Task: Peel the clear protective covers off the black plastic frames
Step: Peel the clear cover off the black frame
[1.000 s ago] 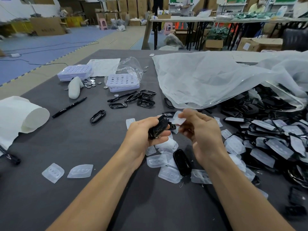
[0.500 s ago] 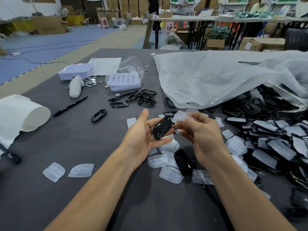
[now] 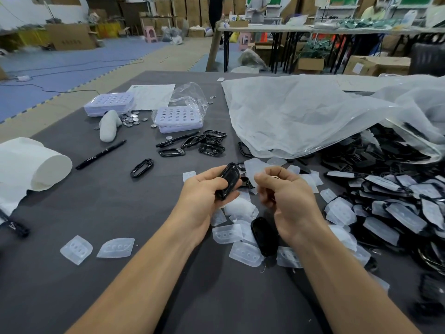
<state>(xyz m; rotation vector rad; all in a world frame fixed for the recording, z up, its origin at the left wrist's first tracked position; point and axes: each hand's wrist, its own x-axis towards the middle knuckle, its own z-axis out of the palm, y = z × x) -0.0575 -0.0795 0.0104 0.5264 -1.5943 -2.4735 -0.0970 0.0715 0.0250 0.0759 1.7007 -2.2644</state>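
Observation:
My left hand (image 3: 207, 189) grips a glossy black plastic frame (image 3: 228, 179) above the grey table (image 3: 96, 208). Just to its right, my right hand (image 3: 289, 203) has its fingers curled and pinches a clear cover (image 3: 254, 168) at its fingertips, a small gap away from the frame. The fingertips are blurred. Several peeled clear covers (image 3: 226, 233) lie under and around my hands, and another black frame (image 3: 263, 237) lies among them. A heap of covered frames (image 3: 385, 213) spreads to the right.
Bare black frames (image 3: 212, 143) lie behind my hands, one apart (image 3: 142, 167). A big clear bag (image 3: 313, 112) drapes over the heap. Two purple trays (image 3: 178, 119), coins (image 3: 131, 119), a pen (image 3: 101, 154) and a white roll (image 3: 36, 165) sit on the left.
My left hand, open under the frame half a second ago, has curled its fingers round it again. My right hand has drawn the clear cover slightly away to the right.

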